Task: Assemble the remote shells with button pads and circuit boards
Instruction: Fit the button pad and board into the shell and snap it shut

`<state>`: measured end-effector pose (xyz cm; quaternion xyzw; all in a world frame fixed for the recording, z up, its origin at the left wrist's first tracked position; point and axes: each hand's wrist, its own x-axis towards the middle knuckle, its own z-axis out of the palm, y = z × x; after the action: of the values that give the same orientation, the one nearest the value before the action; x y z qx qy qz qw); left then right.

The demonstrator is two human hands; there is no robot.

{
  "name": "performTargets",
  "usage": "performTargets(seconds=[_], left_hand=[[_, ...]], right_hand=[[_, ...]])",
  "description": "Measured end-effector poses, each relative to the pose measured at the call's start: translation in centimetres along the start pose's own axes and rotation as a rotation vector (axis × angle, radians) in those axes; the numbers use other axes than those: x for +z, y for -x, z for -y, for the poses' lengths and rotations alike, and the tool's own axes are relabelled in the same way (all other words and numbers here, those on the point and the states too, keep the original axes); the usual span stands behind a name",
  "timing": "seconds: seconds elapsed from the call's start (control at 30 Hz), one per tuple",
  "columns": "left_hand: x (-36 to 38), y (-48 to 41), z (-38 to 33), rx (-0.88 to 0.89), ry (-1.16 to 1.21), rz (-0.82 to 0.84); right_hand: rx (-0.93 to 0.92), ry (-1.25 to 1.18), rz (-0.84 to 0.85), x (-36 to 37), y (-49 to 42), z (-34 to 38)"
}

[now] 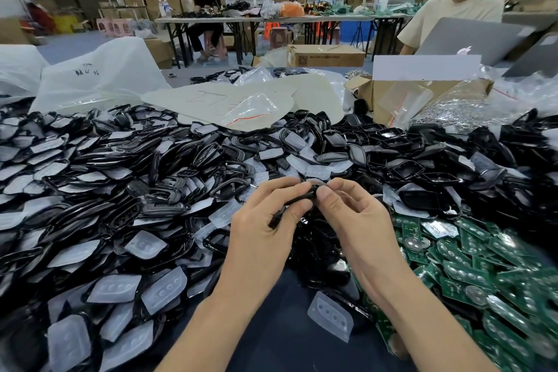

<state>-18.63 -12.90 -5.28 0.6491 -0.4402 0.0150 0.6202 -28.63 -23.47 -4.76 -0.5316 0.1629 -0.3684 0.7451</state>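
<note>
Both grips are closed on one black shell [302, 197]. The left grip [265, 222] pinches its near edge and the right grip [353, 214] its far tip, above the bench [287, 341] at centre. Whether a pad already sits inside is hidden. Shells and clear button pads [120, 190] are heaped from 8 to 12 o'clock, with circuit boards [468, 266] at 4. With so thin an edge-hold, uneven thumb pressure could probably seat a part askew, or flick the shell into the look-alike heap.
</note>
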Motion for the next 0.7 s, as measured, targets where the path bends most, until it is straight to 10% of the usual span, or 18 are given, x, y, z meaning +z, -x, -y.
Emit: performTargets(seconds=[0.33,0.7], left_hand=[[-0.35,-0.69,0.35,-0.382,0.434,0.033],[-0.07,-0.49,0.27,-0.204,0.228,-0.003]], right_hand=[[-0.048,0.155,0.001,-0.07,-0.13,-0.04],[-0.086,0.278,0.006,-0.14,-0.26,-0.44]])
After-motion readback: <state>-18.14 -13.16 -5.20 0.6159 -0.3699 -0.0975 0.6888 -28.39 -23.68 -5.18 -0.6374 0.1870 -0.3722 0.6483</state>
